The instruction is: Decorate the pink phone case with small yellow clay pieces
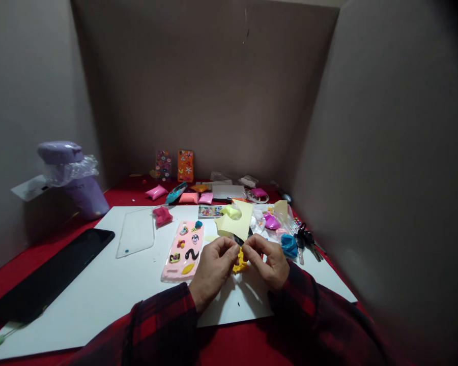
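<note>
My left hand and my right hand are close together over the white board, fingers pinched. Between and just below the fingertips is a small yellow piece; which hand grips it, or whether something smaller is pinched, I cannot make out. Left of my left hand lies a pink phone case with small coloured clay figures, among them a black curved shape and a yellow leaf shape. Behind my fingers a pale yellow paper stands over a dark thing, partly hidden.
A black phone and a clear case lie left. Behind them stands a purple tumbler. Coloured clay packets, a blue bundle and keys lie back and right. An orange case leans on the back wall.
</note>
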`<action>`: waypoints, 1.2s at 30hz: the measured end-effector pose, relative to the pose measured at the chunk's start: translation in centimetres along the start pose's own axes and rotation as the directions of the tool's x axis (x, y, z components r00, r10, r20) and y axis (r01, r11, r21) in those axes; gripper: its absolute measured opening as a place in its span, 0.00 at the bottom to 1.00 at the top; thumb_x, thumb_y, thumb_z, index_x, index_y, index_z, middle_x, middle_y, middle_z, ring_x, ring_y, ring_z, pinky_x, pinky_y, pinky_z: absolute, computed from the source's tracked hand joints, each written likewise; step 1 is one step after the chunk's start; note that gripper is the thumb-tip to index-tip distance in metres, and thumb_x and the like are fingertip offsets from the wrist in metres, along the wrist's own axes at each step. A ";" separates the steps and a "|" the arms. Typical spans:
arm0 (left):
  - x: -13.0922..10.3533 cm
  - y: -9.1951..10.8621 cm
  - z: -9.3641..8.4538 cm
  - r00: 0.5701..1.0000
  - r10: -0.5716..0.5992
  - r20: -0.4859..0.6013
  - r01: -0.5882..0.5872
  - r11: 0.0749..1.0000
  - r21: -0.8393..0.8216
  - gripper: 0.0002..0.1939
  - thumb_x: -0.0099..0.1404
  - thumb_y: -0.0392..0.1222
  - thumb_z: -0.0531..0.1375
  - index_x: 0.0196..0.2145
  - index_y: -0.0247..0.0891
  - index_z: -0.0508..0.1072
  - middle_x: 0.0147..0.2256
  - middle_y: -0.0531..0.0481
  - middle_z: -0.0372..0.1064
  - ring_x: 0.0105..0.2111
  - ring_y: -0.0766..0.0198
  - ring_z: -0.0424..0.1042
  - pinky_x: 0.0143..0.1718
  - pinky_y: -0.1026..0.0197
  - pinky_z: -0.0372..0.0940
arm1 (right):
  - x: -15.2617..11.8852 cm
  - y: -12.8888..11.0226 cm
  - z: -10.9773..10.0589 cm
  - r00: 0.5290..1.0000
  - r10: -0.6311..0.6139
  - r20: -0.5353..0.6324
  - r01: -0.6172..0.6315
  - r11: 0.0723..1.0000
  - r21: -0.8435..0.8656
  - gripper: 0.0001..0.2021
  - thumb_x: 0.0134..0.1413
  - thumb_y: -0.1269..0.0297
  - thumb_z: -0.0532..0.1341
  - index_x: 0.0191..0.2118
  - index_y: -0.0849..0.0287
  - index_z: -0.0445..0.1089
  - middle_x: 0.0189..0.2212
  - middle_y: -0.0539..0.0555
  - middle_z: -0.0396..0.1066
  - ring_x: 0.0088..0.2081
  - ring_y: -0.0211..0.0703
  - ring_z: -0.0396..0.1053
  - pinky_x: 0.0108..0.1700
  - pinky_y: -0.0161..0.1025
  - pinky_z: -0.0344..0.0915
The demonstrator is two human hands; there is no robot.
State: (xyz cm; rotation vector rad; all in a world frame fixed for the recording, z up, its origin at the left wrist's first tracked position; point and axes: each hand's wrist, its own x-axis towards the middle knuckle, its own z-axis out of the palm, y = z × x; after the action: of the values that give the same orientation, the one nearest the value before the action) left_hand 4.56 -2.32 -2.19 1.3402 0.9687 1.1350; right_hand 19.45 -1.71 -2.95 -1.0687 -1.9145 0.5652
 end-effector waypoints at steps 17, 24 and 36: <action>0.2 -0.4 -0.1 1.000 0.003 -0.018 -0.003 1.000 -0.001 0.09 0.55 0.42 0.60 0.26 0.32 0.74 0.22 0.51 0.67 0.24 0.69 0.63 0.26 0.67 0.58 | -0.3 0.1 0.2 0.997 -0.070 -0.013 0.068 0.992 -0.105 0.09 0.56 0.65 0.52 0.28 0.61 0.64 0.21 0.50 0.64 0.22 0.36 0.60 0.25 0.34 0.55; 0.1 -0.1 0.0 0.998 0.006 -0.057 -0.004 0.999 0.035 0.08 0.54 0.41 0.61 0.24 0.31 0.74 0.22 0.50 0.68 0.24 0.68 0.64 0.26 0.66 0.59 | -0.2 0.1 0.2 0.996 -0.077 -0.053 0.069 0.988 -0.136 0.08 0.56 0.65 0.53 0.28 0.60 0.63 0.20 0.49 0.63 0.21 0.35 0.60 0.25 0.33 0.55; 0.1 -0.1 0.0 0.999 -0.018 -0.047 0.020 0.999 0.044 0.11 0.58 0.44 0.57 0.25 0.33 0.68 0.18 0.57 0.59 0.16 0.75 0.54 0.19 0.70 0.52 | -0.1 0.1 0.3 0.993 -0.064 -0.101 0.049 0.988 -0.146 0.09 0.56 0.65 0.53 0.27 0.61 0.64 0.20 0.50 0.64 0.21 0.36 0.60 0.24 0.33 0.56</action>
State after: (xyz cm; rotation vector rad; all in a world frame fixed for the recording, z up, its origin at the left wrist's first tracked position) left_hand 4.58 -2.21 -2.26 1.3425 1.0438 1.1407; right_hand 19.32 -1.73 -3.21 -1.1087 -1.9084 0.3373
